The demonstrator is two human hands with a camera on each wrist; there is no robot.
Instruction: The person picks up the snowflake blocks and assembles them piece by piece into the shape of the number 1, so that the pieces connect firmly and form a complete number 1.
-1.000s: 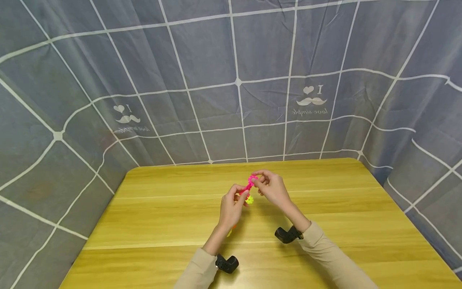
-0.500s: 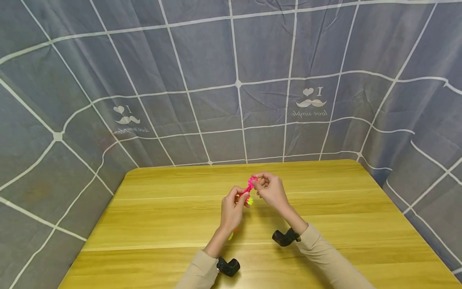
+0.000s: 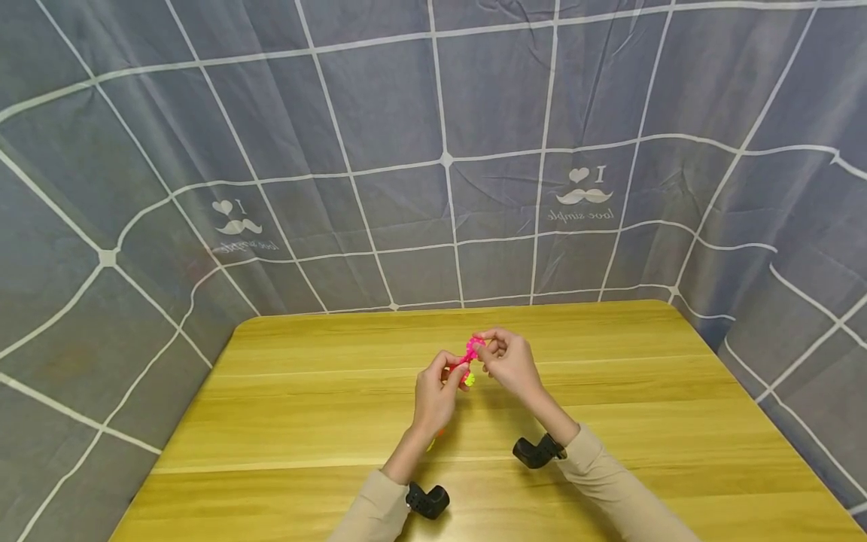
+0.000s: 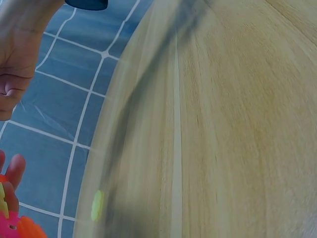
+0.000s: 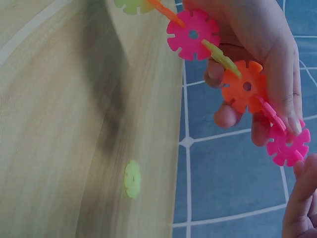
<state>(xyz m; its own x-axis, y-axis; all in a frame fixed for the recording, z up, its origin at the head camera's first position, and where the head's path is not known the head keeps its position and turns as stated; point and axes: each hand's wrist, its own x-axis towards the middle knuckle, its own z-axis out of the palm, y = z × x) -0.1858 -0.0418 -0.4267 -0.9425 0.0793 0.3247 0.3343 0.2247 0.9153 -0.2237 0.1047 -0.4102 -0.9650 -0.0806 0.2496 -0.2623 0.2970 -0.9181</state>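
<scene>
A chain of slotted plastic flower discs, pink, orange and yellow, hangs from my left hand [image 3: 433, 395]. In the right wrist view, left thumb and fingers grip it near its end, around an orange disc [image 5: 242, 87] and a pink disc set edge-on. My right hand [image 3: 512, 365] pinches the pink end disc [image 3: 476, 346] between thumb and index finger, just beyond the left fingertips. Further along the chain come a yellow disc [image 5: 222, 58], another pink disc [image 5: 193, 34] and a yellow-green disc [image 5: 133, 5]. My left forearm hides most of the chain in the head view.
A loose yellow-green disc [image 5: 132, 179] lies on the wooden table [image 3: 305, 421], below the hands near its far edge. Grey curtain with white lines [image 3: 386, 203] surrounds the table at the back and sides. Black cameras [image 3: 428, 500] sit on both wrists.
Both hands keep their hold on the chain. They sit slightly lower in the head view, and the pink end disc is a little closer to the left fingers.
</scene>
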